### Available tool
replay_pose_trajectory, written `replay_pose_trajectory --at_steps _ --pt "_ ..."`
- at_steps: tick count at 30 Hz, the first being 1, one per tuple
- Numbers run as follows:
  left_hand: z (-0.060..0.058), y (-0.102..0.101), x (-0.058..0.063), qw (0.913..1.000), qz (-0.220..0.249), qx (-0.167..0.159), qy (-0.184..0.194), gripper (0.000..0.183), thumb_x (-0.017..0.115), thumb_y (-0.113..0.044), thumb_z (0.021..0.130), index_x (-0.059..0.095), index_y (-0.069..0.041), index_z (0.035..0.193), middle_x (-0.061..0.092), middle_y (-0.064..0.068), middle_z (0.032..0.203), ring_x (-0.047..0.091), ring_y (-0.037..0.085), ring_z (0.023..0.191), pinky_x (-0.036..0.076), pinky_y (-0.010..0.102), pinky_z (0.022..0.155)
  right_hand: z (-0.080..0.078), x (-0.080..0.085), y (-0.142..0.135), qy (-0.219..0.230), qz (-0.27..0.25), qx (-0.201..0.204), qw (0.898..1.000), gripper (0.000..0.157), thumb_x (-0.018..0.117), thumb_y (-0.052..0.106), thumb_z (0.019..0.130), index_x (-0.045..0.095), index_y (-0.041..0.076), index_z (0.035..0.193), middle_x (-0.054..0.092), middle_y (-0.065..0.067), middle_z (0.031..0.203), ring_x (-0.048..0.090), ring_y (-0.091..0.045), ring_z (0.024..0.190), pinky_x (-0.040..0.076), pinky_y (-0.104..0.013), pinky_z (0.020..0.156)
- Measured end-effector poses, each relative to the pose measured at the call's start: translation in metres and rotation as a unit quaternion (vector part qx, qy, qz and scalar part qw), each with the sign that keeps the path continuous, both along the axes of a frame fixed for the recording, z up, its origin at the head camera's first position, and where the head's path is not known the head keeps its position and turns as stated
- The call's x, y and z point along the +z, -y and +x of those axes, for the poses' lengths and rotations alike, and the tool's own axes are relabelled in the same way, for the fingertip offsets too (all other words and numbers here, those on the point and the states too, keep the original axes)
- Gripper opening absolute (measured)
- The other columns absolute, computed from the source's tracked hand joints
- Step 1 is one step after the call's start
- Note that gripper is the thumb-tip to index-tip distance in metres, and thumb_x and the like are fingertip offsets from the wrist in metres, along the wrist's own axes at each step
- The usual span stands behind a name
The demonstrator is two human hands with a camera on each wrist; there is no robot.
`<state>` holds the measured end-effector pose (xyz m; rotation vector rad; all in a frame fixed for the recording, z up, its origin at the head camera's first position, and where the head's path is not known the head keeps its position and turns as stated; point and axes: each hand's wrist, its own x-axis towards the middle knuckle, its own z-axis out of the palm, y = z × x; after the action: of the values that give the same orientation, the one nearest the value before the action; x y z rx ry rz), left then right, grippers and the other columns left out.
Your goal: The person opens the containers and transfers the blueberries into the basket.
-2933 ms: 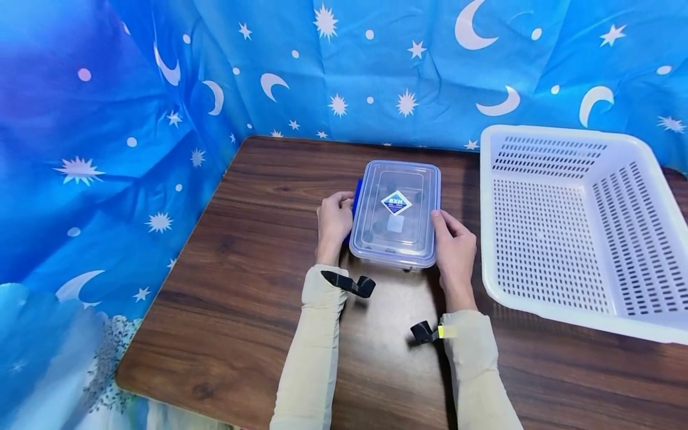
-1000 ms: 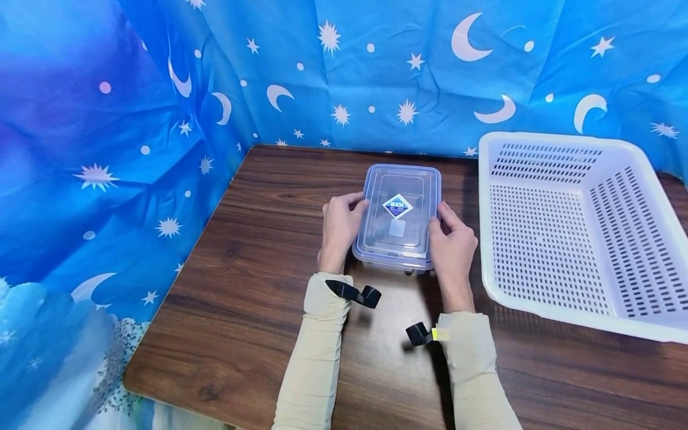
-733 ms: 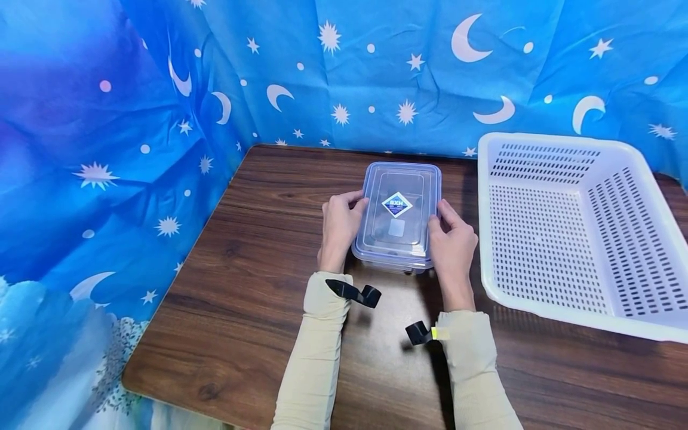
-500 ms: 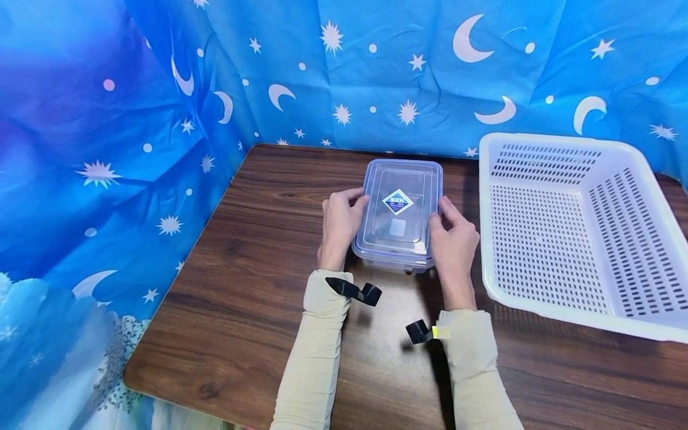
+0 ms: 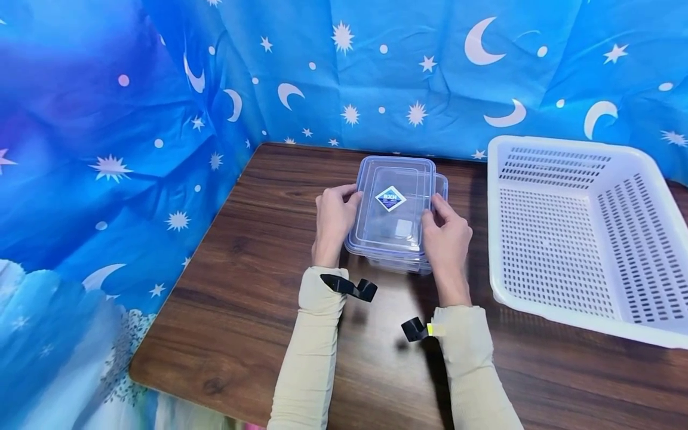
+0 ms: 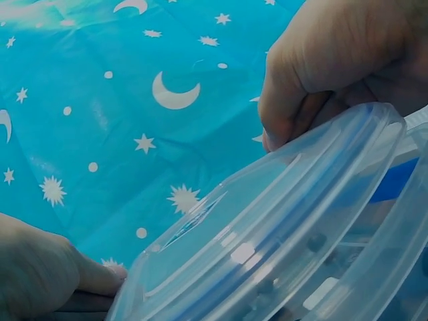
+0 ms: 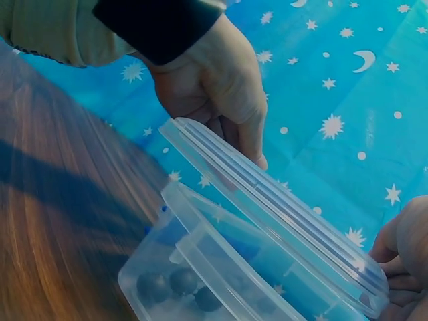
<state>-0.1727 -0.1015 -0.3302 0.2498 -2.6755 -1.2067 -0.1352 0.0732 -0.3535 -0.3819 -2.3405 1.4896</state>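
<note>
A clear lid [image 5: 389,209] with a blue rim and a diamond sticker is raised off a clear plastic container [image 5: 398,264]. My left hand [image 5: 334,220] pinches its left edge, and my right hand [image 5: 447,234] pinches the right edge. The right wrist view shows a gap between the lid [image 7: 267,207] and the container [image 7: 227,261], which stands on the table. Inside it lie several dark round balls [image 7: 182,281]. Blue shows on the container's side, partly hidden behind the lid in the left wrist view.
A large white perforated basket [image 5: 543,257] stands on the table to the right of the container. The wooden table [image 5: 258,269] meets a blue star-and-moon cloth [image 5: 365,77] at the back and left.
The lid has come up from the container and shifted left, held by both hands. Earlier it sat squarely on top. The left hand has moved from the blue clip side to the lid's edge.
</note>
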Motion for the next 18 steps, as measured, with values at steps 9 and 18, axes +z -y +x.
replay_pose_trajectory --at_steps 9,18 --pt "-0.001 0.02 0.005 0.9996 -0.008 0.025 0.012 0.028 0.061 -0.026 0.094 0.069 -0.016 0.119 0.068 0.005 0.118 0.062 0.02 0.112 0.049 0.035 0.093 -0.004 0.004 0.022 -0.024 0.002 0.021 0.999 0.036 0.061 0.016 0.09 0.063 0.01 0.126 0.06 -0.002 0.13 0.054 -0.016 0.124 0.042 -0.031 0.103" --pt "0.003 0.043 0.009 0.9991 -0.009 0.042 0.006 0.029 0.061 -0.024 0.094 0.068 -0.011 0.119 0.069 0.008 0.116 0.063 0.021 0.108 0.049 0.037 0.091 -0.005 0.001 0.046 -0.035 0.016 0.046 0.998 0.037 0.061 0.016 0.089 0.064 0.008 0.125 0.061 -0.003 0.129 0.056 -0.018 0.122 0.043 -0.033 0.103"
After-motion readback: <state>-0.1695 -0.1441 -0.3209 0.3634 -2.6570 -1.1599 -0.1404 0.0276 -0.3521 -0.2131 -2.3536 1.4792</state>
